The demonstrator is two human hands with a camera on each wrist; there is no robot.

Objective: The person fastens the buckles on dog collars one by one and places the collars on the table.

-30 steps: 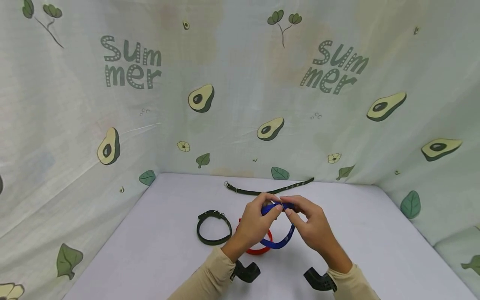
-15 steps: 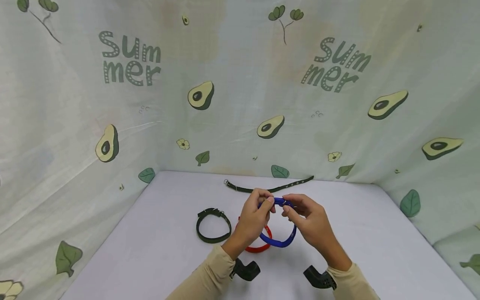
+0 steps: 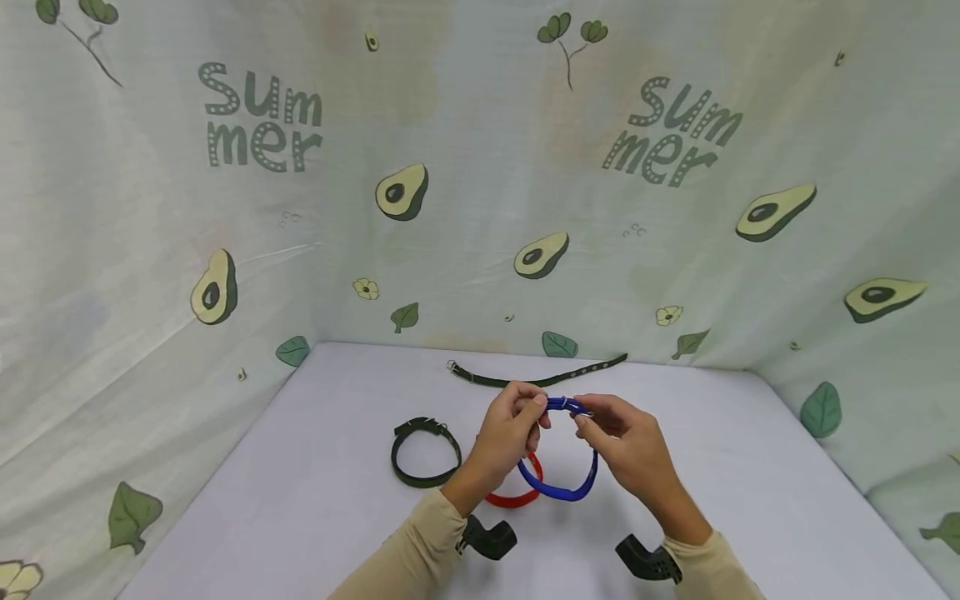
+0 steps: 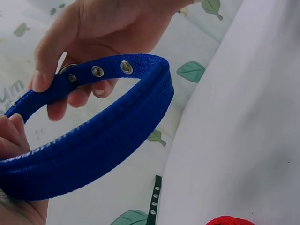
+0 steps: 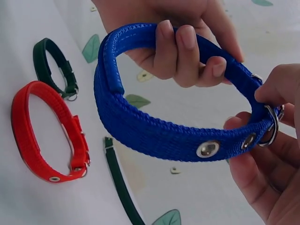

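A blue collar (image 3: 564, 493), fastened in a loop, is held up above the table between both hands. My left hand (image 3: 508, 429) grips the strap on the left of the loop; in the right wrist view its fingertips (image 5: 186, 38) curl over the band. My right hand (image 3: 633, 450) pinches the strap near the buckle and metal D-ring (image 5: 273, 126). Metal eyelets (image 4: 97, 71) show along the blue band. Behind the left forearm, a red collar (image 3: 513, 502) lies looped on the table, partly hidden.
A dark green collar (image 3: 426, 482) lies looped on the left of the white table (image 3: 322, 500). Another dark green collar (image 3: 517, 383) is stretched out at the back, near the printed cloth (image 3: 465, 125). A black wrist camera (image 3: 491, 540) sits below each hand.
A second ago both hands' fingertips met at the buckle. They have since drawn apart, the left moving slightly left, the right slightly right, both still holding the blue collar.
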